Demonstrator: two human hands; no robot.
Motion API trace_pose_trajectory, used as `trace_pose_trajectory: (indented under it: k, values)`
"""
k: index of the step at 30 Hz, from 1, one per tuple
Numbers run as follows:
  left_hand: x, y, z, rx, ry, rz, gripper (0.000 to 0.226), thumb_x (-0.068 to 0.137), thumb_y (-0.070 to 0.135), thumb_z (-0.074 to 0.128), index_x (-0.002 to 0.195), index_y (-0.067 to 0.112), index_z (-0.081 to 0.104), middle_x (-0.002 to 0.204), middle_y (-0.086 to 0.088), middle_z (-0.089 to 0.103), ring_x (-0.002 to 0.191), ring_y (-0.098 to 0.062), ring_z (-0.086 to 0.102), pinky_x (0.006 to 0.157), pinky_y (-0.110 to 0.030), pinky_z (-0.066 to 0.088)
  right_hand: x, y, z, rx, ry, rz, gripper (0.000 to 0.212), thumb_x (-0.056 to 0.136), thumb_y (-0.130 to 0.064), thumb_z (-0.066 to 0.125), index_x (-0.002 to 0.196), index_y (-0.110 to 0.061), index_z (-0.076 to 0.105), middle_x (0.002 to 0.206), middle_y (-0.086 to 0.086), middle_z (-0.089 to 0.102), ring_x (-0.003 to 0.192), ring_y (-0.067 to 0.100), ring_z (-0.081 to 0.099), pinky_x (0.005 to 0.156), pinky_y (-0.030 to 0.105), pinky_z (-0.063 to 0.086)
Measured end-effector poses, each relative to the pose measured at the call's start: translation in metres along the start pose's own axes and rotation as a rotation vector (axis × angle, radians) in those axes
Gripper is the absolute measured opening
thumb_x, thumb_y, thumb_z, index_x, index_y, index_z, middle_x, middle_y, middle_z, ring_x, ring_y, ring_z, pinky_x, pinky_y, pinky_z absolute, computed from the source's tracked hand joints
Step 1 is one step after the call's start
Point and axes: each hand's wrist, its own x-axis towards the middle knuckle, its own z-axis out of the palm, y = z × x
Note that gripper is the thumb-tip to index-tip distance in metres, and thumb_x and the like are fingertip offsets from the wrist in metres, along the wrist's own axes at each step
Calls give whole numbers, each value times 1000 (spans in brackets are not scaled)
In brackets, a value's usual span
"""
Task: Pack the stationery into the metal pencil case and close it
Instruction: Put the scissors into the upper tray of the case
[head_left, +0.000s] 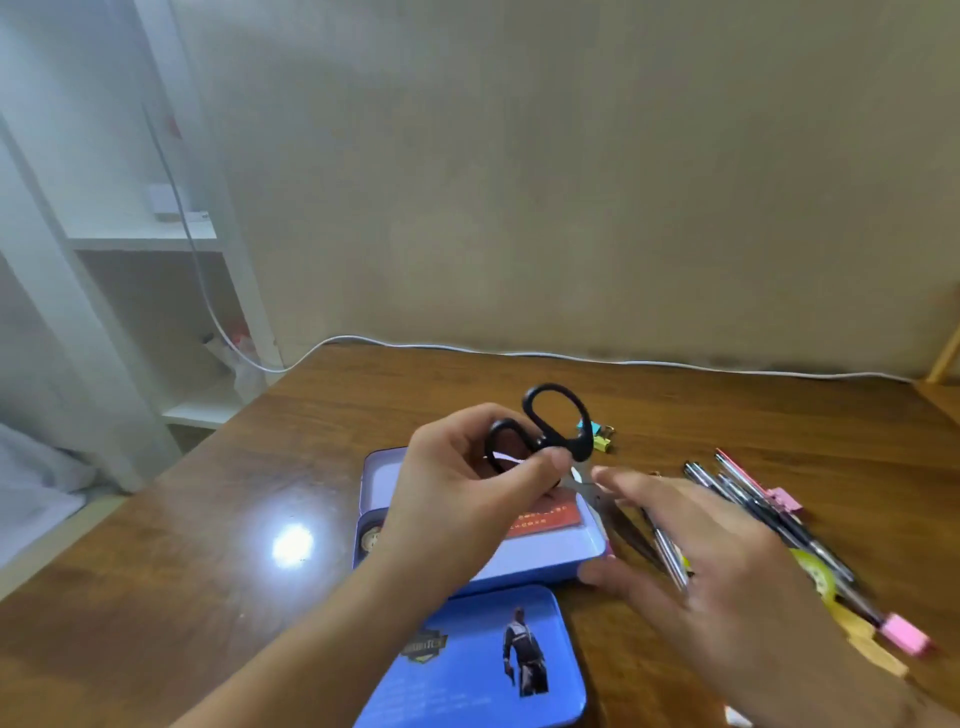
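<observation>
My left hand (467, 499) grips black-handled scissors (558, 423) by the handles, above the open blue metal pencil case (550, 556). The scissors' blades point down to the right, toward my right hand (727, 561). That hand hovers with spread, straight fingers just right of the case and holds nothing. The case's lid (467, 665), printed with a figure, lies open toward me. A red card (545, 517) lies inside the case. Several pens (748, 493) lie on the table at the right, partly hidden behind my right hand.
Small binder clips (600, 436) sit behind the scissors. Pink clips or erasers (906, 634) and a yellow tape roll (815, 571) lie among the pens. A white cable (571, 356) runs along the wooden table's (208, 519) back edge. White shelving (145, 244) stands at the left.
</observation>
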Motion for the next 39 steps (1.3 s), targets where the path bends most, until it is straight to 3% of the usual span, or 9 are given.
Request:
trace_pose_trajectory:
  k: [2,5,8,11,15,20,26,31,39]
  values:
    - [4,-4,-9,-69,36,-65,11,79,2,76,79,-3,66,63,-4,65,66,-25,73,67,-38,62,24,-5,6,97,-48,16,36,84,-53,61,115,-34,60,102,-19,69,90,2,64,74,27,55]
    - [9,-10,-30,-165,12,-146,22,74,12,76,86,-4,66,77,-13,73,73,-27,75,65,-29,60,57,-8,18,214,-44,26,17,82,-21,73,96,-28,68,89,-18,68,84,0,62,73,17,50]
    - [20,-22,-71,72,-134,-58,25,86,34,71,92,10,71,91,-8,75,88,-23,74,73,-31,60,74,-7,36,320,-134,81,17,84,-11,70,90,-26,68,83,-14,66,82,5,61,72,16,49]
    - [29,-46,-110,326,-39,-16,40,85,48,53,98,16,72,92,-8,73,84,-20,67,75,-35,54,78,0,56,293,-266,48,15,87,-12,65,94,-24,66,84,-9,63,79,5,57,67,14,46]
    - [26,-75,-125,732,-197,-20,14,86,27,72,100,29,72,92,9,72,83,-11,63,69,-20,48,76,0,84,203,-472,-80,11,86,-28,64,97,-30,62,86,-11,58,77,3,53,68,18,43]
    - [25,-77,-127,717,-315,-99,31,90,-1,55,95,24,73,90,12,72,83,-7,63,75,-23,48,75,-2,96,102,-579,-121,15,89,-37,61,103,-32,60,88,-15,55,82,5,51,76,29,49]
    - [25,-81,-127,768,-368,-70,21,90,9,61,99,23,73,91,15,71,84,-1,60,69,-9,41,74,-1,106,160,-731,-104,25,94,-18,54,115,-31,62,104,-12,60,99,4,50,89,24,43]
    - [26,-84,-128,765,-390,-74,22,89,9,62,103,24,72,95,11,72,90,-8,63,71,-16,48,73,-3,109,172,-808,-73,34,95,-11,51,119,-33,61,110,-12,49,103,7,49,92,23,41]
    - [27,-86,-131,787,-417,-60,28,84,7,67,101,29,71,93,13,70,88,-10,61,68,-11,44,68,-6,108,164,-682,-99,37,93,-6,54,116,-33,64,110,-9,56,105,5,42,91,24,41]
